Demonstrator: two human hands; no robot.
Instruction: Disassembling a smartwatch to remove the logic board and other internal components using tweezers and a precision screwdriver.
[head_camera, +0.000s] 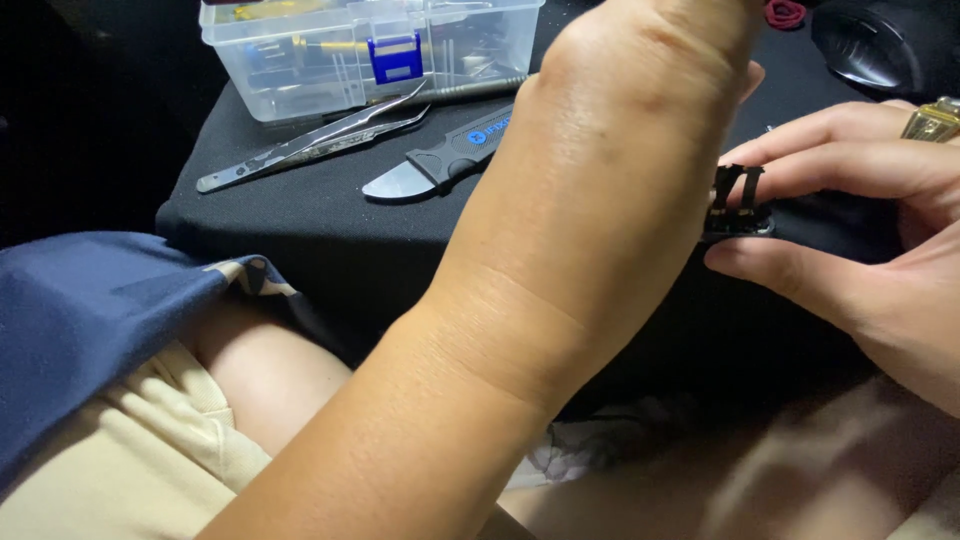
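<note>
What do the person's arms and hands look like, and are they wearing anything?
Both are bare, with no gloves. The left hand and its forearm show no sleeve. The right hand wears a chunky gold ring on one finger.

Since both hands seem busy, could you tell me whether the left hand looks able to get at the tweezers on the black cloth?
Probably yes. The tweezers lie uncovered beside the left hand, with only the pry knife nearby, though that hand's fingers are hidden.
</note>
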